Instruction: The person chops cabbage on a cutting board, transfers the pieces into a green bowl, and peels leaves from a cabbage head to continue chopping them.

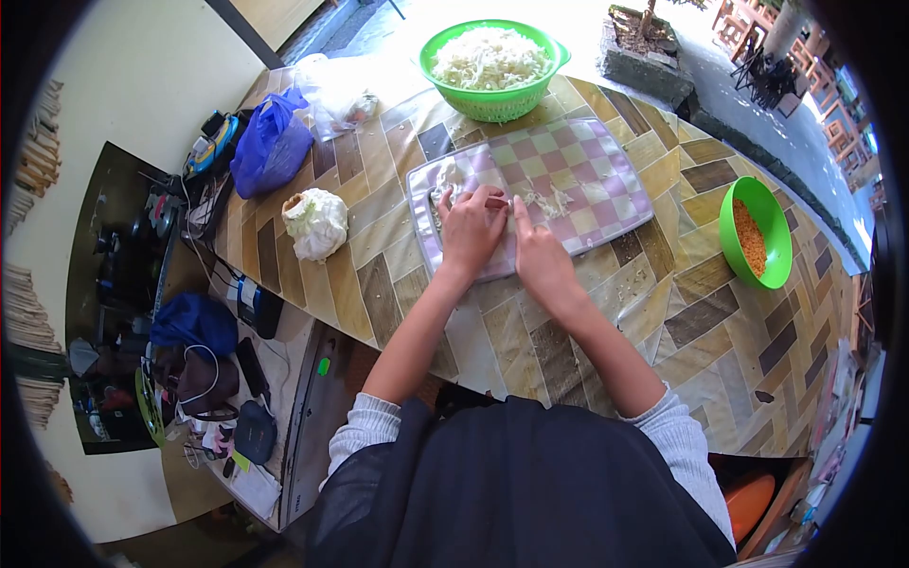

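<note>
On the checkered cutting board (587,170), the left hand (471,232) presses down on white cabbage (445,180) under its fingers; whether the right hand's (535,251) grip holds anything cannot be told.

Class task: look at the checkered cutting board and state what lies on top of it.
On the checkered cutting board lie cabbage shreds and a cabbage piece. The left hand and right hand press there; anything beneath them is hidden.

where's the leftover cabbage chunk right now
In the head view the cabbage chunk lies on the table, left of the checkered cutting board and just below the blue plastic bag, apart from both hands.
</note>
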### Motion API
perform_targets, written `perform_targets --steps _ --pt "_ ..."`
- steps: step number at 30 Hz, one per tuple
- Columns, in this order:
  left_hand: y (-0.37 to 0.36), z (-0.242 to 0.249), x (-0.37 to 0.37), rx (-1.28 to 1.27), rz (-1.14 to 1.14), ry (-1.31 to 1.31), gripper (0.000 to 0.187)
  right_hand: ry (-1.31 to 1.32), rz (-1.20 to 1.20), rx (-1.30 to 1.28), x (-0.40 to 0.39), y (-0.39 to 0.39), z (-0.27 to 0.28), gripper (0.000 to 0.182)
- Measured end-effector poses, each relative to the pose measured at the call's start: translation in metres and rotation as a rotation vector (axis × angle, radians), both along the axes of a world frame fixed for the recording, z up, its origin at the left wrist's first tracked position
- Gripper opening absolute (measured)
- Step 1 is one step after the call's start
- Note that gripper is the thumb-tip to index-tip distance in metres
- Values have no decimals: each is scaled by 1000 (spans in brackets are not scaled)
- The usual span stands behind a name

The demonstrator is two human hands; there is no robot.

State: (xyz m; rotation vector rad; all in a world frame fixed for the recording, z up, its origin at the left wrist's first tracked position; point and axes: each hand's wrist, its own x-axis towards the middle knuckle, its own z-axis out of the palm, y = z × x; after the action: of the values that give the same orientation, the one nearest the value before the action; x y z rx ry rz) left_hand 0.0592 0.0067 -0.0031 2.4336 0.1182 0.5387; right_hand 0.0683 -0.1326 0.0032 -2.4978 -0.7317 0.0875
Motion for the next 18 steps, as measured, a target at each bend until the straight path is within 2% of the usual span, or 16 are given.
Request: perform_targets --steps 3,6,9,15,18 --pt "0 1 -2 -3 16 -10 20 126 25 155 14 1 15 55" --pt "0 4 1 -38 42 39 22 142 30 187 9 -5 24 54" --pt "0 4 2 -53 51 55 24 45 -1 31 -14 -6 11 54" --pt "-2 5 3 -88 56 48 25 11 -8 22 -4 -2 -2 53" --pt "0 5 1 -79 56 35 20 99 14 157 11 0 12 50"
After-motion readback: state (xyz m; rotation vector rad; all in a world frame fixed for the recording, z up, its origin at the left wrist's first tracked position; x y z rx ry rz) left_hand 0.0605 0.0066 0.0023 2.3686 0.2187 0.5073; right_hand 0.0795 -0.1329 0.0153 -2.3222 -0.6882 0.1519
